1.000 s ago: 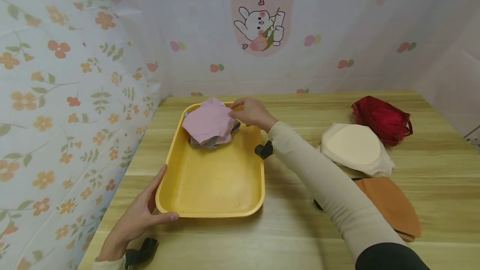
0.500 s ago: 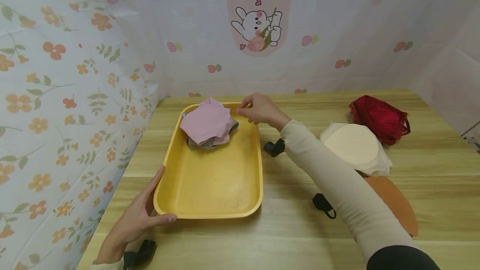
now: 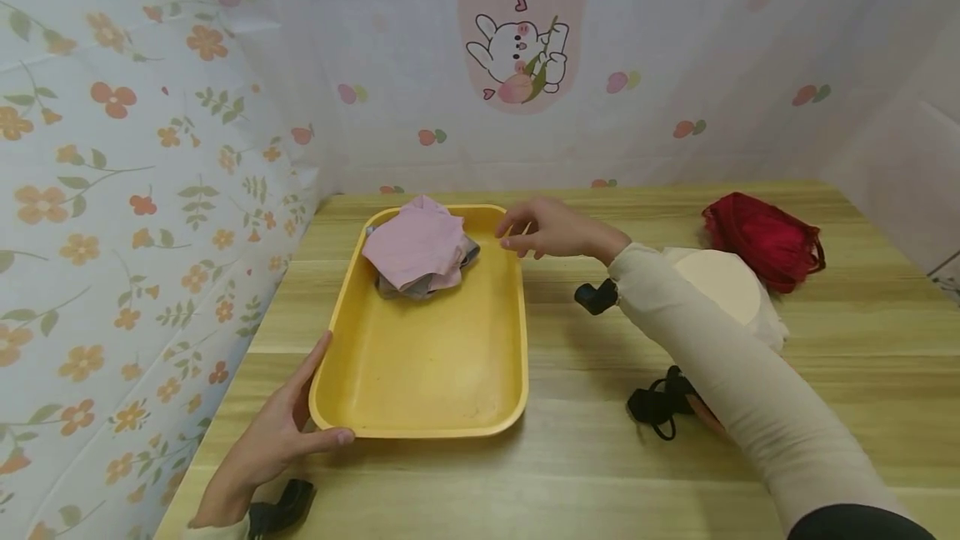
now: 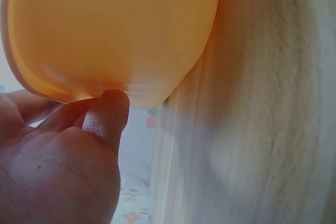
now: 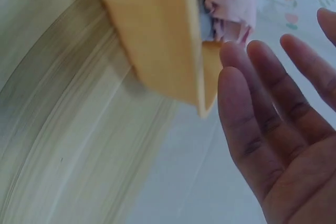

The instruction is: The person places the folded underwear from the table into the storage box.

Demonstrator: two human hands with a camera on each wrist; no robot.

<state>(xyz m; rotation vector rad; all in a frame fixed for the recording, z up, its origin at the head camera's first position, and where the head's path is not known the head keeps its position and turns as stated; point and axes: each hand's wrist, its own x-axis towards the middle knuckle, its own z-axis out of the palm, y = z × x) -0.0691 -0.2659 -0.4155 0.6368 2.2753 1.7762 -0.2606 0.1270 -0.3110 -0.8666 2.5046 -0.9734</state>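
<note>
A yellow plastic tray point(image 3: 420, 357) lies on the table with its long side running away from me. At its near left corner my left hand point(image 3: 273, 432) holds it, thumb against the front wall and fingers along the left side, as the left wrist view also shows. A crumpled pink cloth point(image 3: 416, 244) rests on grey-brown cloth point(image 3: 412, 286) in the tray's far left part. My right hand point(image 3: 551, 227) hovers by the far right rim, holding nothing. Its fingers point(image 5: 236, 103) are spread and relaxed, apart from the pink cloth.
To the right lie a dark red gathered cloth item point(image 3: 765, 240), a cream fabric piece with a rounded panel point(image 3: 720, 282), and a black strap with a loop point(image 3: 660, 407). My right sleeve point(image 3: 735, 390) covers most of a brown piece. Patterned cloth hangs behind and left.
My right hand has moved away from the pink cloth, rightward to the tray's far right rim, its fingers loosening. The left hand, tray and pink cloth stay in place.
</note>
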